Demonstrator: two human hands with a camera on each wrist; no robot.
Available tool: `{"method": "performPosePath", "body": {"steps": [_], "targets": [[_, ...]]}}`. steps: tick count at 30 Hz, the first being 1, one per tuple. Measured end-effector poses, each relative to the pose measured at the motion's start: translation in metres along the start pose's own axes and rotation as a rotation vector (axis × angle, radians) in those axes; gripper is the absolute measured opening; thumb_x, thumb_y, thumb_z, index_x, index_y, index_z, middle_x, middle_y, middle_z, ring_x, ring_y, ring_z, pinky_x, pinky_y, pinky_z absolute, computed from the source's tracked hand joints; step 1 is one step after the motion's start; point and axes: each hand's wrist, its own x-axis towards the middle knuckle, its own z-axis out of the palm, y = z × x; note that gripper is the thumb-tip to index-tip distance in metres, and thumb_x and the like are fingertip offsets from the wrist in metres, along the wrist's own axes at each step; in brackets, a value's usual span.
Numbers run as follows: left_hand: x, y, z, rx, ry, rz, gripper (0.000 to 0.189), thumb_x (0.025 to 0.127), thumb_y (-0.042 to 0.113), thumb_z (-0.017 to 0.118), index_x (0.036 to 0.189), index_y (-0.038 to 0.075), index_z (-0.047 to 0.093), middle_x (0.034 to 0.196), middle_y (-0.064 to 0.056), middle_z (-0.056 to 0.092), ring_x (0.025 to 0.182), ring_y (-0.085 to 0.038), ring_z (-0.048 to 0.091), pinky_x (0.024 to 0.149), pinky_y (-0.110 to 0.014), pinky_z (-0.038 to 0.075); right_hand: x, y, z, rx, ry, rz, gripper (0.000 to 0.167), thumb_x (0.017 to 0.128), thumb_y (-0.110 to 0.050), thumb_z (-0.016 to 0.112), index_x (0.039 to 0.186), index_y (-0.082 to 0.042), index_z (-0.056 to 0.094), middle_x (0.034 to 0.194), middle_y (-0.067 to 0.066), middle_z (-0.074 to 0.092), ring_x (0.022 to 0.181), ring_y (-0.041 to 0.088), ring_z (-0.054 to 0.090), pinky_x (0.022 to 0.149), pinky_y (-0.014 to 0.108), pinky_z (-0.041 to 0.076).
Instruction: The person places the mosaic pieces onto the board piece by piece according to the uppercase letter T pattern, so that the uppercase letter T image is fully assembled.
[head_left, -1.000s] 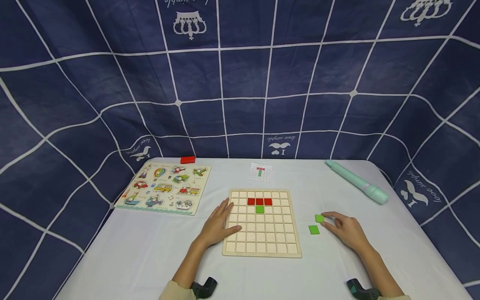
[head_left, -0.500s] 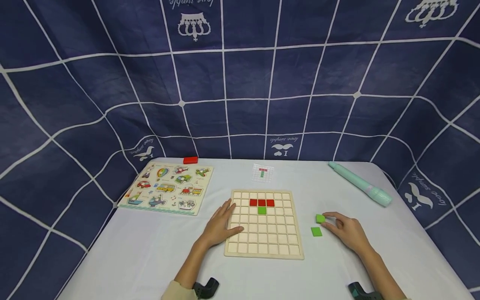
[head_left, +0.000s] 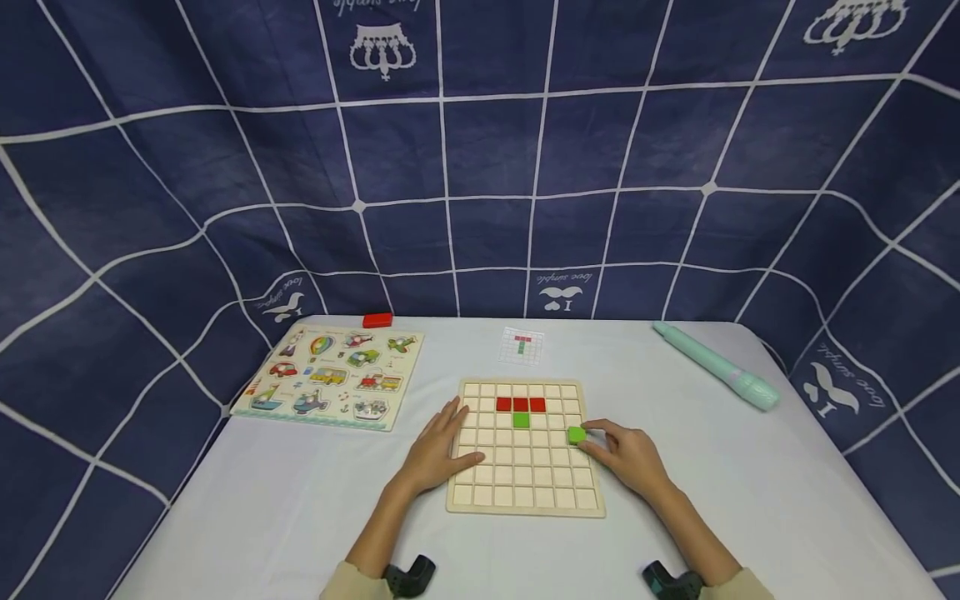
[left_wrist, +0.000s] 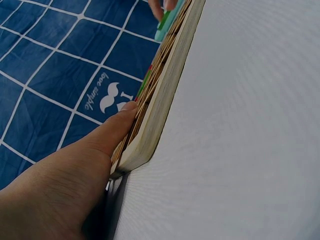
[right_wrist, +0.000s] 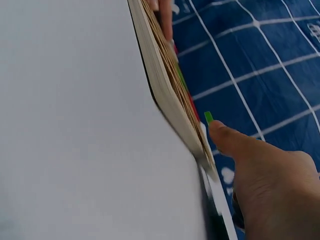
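A wooden grid board (head_left: 525, 500) lies on the white table, with a row of red tiles (head_left: 521, 405) and one green tile (head_left: 521, 420) under the middle one. My left hand (head_left: 435, 454) rests on the board's left edge, fingers spread and thumb over the squares, as the left wrist view also shows. Between thumb and fingertips my right hand (head_left: 630, 457) pinches a small green square tile (head_left: 576, 435), over the board's right side. That tile (right_wrist: 208, 117) sticks out past the thumb in the right wrist view. No loose green tile shows on the table; the right hand covers that spot.
A small pattern card (head_left: 521, 346) with a red and green T lies behind the board. To the left is a picture puzzle board (head_left: 330, 379), with a red block (head_left: 377, 320) behind it. A mint-green tube-like object (head_left: 716, 365) lies at the back right.
My right hand has lifted the green tile off the table and carried it left over the board's edge. The other loose tile has gone from view. My left hand stays put.
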Motion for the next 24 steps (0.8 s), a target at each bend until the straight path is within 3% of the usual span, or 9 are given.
{"method": "performPosePath", "body": {"steps": [11,24], "targets": [[0.000,0.000,0.000,0.008,0.016,0.003,0.090,0.078,0.058,0.063,0.144,0.008,0.031,0.152,-0.009,0.017,0.137,-0.033,0.015,0.108,-0.048,0.018,0.019,-0.048,0.042,0.045,-0.044,-0.057,0.030,0.078,-0.039,0.073,0.101,-0.021,0.069,0.047,-0.019,0.028,0.043,-0.003,0.021,0.040,0.018,0.022],[0.001,0.000,0.001,0.000,0.017,0.009,0.089,0.078,0.058,0.063,0.144,0.007,0.031,0.152,-0.010,0.017,0.137,-0.034,0.016,0.107,-0.050,0.019,0.024,-0.054,0.050,0.051,-0.039,-0.066,0.029,0.077,-0.038,0.073,0.099,-0.020,0.070,0.046,-0.019,0.028,0.043,-0.003,0.022,0.041,0.018,0.022]]}}
